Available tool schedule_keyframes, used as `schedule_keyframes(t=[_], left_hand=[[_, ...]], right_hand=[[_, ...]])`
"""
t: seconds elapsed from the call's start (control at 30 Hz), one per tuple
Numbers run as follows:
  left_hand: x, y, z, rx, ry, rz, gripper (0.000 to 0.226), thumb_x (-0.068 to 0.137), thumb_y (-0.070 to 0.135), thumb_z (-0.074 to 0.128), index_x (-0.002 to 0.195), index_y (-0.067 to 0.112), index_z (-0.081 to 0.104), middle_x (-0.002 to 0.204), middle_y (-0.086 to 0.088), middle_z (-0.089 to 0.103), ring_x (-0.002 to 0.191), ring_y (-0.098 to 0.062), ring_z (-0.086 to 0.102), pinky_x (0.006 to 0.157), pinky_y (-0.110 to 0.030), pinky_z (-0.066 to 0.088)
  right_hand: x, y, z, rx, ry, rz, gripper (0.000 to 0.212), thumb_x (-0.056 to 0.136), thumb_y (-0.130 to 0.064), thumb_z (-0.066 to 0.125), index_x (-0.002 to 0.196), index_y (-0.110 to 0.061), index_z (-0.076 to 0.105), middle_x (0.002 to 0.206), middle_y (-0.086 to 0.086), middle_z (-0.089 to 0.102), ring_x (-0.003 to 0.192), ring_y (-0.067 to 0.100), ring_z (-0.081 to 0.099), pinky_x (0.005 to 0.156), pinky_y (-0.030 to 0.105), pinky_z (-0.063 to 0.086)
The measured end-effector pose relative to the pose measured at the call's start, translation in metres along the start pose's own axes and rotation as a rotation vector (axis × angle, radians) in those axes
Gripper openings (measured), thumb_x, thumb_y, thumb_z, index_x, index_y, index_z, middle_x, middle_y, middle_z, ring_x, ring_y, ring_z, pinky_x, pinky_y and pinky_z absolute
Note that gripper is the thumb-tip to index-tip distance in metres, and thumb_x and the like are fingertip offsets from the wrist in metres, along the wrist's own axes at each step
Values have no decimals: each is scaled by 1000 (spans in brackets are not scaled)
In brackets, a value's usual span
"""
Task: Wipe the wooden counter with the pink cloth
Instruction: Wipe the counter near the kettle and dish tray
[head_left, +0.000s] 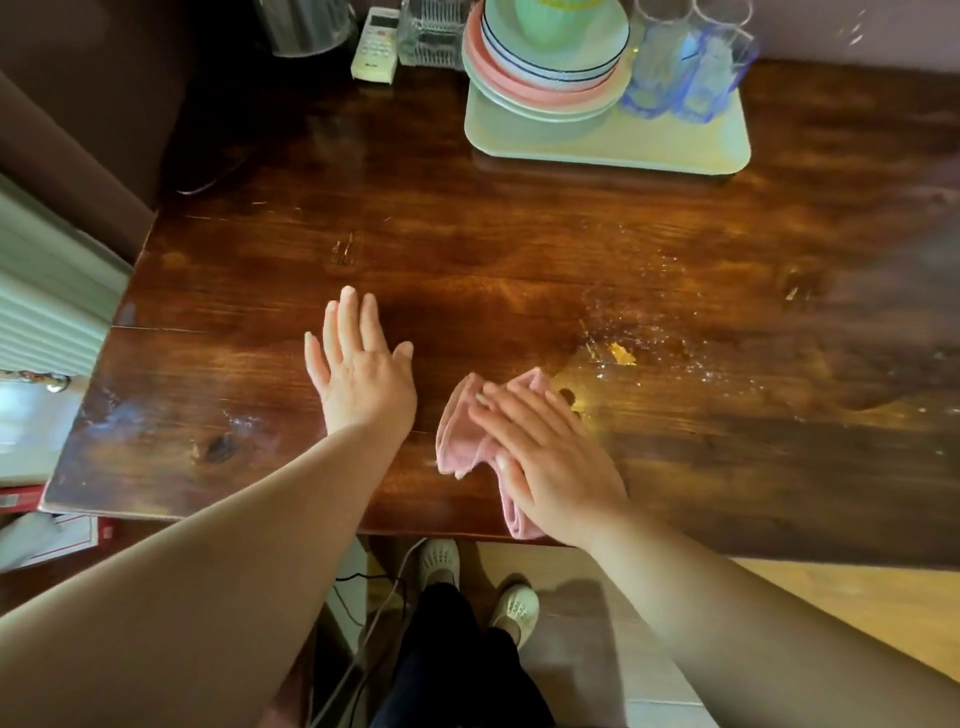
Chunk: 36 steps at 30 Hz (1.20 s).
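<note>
The dark wooden counter (467, 234) fills the middle of the head view. A crumpled pink cloth (460, 431) lies near its front edge, and one end hangs over that edge. My right hand (545, 452) presses flat on the cloth with straight fingers pointing up and left. My left hand (358, 369) rests flat on the bare wood to the left of the cloth, fingers spread. Just beyond the cloth to the right, a wet patch with yellowish crumbs (618, 353) and scattered droplets spreads over the wood.
At the back stands a pale tray (608, 148) holding stacked plates (545, 67) and blue-tinted glasses (691, 67). A white remote (375, 44) and a clear glass holder (431, 34) sit left of it. Below the counter edge are my feet in white shoes (472, 587) and some cables.
</note>
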<state>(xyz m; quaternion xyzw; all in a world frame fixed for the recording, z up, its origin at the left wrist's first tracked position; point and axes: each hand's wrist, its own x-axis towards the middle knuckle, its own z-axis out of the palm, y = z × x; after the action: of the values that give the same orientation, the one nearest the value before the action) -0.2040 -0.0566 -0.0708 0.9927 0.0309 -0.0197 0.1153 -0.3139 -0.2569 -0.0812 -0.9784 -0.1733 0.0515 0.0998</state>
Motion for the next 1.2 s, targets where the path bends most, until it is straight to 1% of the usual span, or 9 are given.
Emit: schedule_keyframes(t=[0.1,0.2,0.37,0.5,0.6,0.7,0.9,1.1,1.2], left_hand=[[5,31,5,-81,-20,46,63,103,41,35,157,17,12,165,0,5,152,-17,-1,121,-42,-4],[19,47,9,-67,-42,109,65,103,44,31,157,17,9,165,-1,3,152,-18,-2,121,-43,-4],[36,53,27,149,-230,144,70,98,57,5,155,21,-15,163,1,-21,150,-19,-18,119,-47,-10],[48,57,25,181,-405,46,69,98,60,6,152,28,-23,158,8,-33,146,-16,-28,117,-45,-15],[53,60,19,196,-473,16,70,99,62,10,152,31,-22,157,11,-34,146,-14,-28,118,-43,-14],[52,60,18,192,-500,17,70,98,63,10,152,31,-22,157,12,-33,146,-13,-27,119,-43,-13],[53,61,17,207,-491,12,69,98,62,10,151,32,-24,156,12,-36,145,-13,-29,118,-43,-15],[53,60,16,195,-515,11,71,98,64,9,150,32,-26,155,11,-38,145,-14,-31,118,-43,-15],[55,61,14,185,-532,-6,71,98,64,11,150,33,-26,154,12,-39,144,-13,-32,118,-43,-15]], right_hand=[[10,3,-2,-28,82,116,53,109,-37,27,159,-22,30,168,-4,13,157,14,6,128,44,7],[-16,0,9,-47,97,89,53,109,-37,29,160,-21,27,170,-1,12,157,16,4,128,46,8],[-9,17,2,-12,78,107,54,107,-34,30,160,-21,26,168,-1,19,157,18,11,127,46,12],[13,21,-5,-9,137,226,54,107,-34,29,158,-18,31,166,3,25,156,21,17,127,46,13],[-15,19,3,-27,68,55,56,107,-36,30,161,-24,21,170,0,12,158,21,4,128,45,5],[-26,42,-1,-52,-24,-186,57,106,-33,33,161,-27,20,170,-2,14,157,16,6,128,42,3],[22,57,-18,-9,64,184,55,106,-34,25,159,-22,30,168,-1,22,156,17,12,128,42,6],[-16,59,-9,9,-9,5,54,108,-34,26,161,-24,23,169,-3,15,157,15,6,128,45,11],[19,75,-19,13,15,135,56,107,-36,18,161,-22,23,169,-4,14,157,14,3,128,42,4]])
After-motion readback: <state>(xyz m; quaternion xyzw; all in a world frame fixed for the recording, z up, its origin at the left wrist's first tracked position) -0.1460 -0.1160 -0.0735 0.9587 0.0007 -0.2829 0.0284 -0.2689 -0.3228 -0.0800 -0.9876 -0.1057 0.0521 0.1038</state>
